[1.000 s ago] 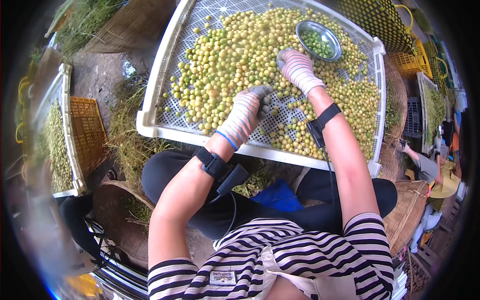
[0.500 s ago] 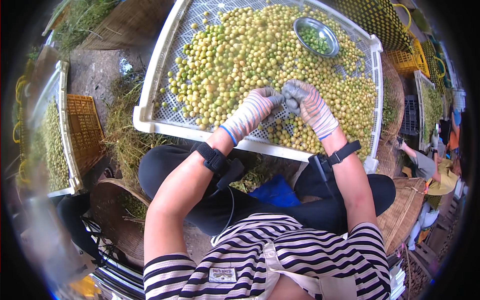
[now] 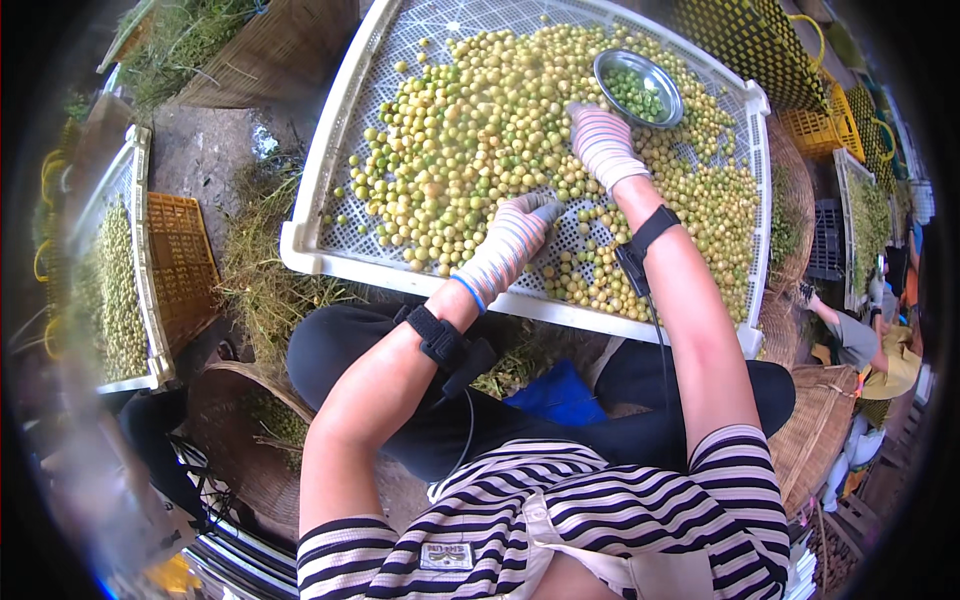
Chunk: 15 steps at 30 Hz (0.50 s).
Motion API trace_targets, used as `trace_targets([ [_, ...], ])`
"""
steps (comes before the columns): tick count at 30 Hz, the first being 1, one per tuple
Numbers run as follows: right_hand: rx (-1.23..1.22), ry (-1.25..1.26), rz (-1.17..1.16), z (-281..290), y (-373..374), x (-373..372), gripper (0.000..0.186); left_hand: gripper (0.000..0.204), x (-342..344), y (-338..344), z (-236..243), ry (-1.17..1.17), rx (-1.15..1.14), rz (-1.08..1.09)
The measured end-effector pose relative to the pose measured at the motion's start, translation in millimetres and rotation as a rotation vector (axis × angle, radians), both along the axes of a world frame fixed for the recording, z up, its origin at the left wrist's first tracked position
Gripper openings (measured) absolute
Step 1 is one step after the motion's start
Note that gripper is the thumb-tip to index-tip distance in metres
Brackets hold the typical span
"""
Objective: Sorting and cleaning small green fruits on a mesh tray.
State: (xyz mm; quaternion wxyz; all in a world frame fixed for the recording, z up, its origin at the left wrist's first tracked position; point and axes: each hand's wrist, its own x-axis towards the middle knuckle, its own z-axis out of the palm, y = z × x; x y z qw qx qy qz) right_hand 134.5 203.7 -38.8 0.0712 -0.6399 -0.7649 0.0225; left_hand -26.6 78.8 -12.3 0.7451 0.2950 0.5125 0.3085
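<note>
A white mesh tray [image 3: 300, 235] in front of me holds many small round yellow-green fruits [image 3: 480, 130]. My left hand [image 3: 512, 240], in a striped glove with grey fingers, is low over the tray's near side. Its thumb and fingers are drawn together; what they hold, if anything, is hidden. My right hand [image 3: 606, 142], gloved the same way, reaches farther in, over the fruit beside a metal bowl [image 3: 668, 82]. Its fingertips point down and away, mostly hidden. Small bright green pieces [image 3: 632, 95] lie in the bowl, which rests in the tray's far right part.
At the left stand another fruit-filled tray [image 3: 140, 260] and an orange crate [image 3: 180, 265]. Dry plant stalks [image 3: 265, 260] lie between. A round woven basket [image 3: 225, 430] is near my left elbow. Black-yellow woven baskets [image 3: 745, 45] stand far right; another person [image 3: 885, 360] sits at the right.
My hands have come apart. The right one has moved up and away to the fruit near the bowl; the left has dropped slightly toward the near side.
</note>
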Motion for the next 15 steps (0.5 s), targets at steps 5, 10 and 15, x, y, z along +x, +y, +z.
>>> trace_targets([
  [5, -0.254, -0.059, -0.025, 14.1, -16.2, 1.6, 0.02, 0.021, -11.3, -1.8, -2.9, -0.039, -0.006, 0.025],
  [10, -0.225, 0.37, -0.114, 9.0, -16.6, 25.3, 0.023, 0.021, -8.7, -3.7, -2.6, -0.08, -0.031, 0.022],
  [15, -0.121, 0.061, 0.079, -3.2, 6.7, 3.7, 0.023, 0.019, -1.6, -5.6, 2.8, -0.082, -0.025, -0.002],
])
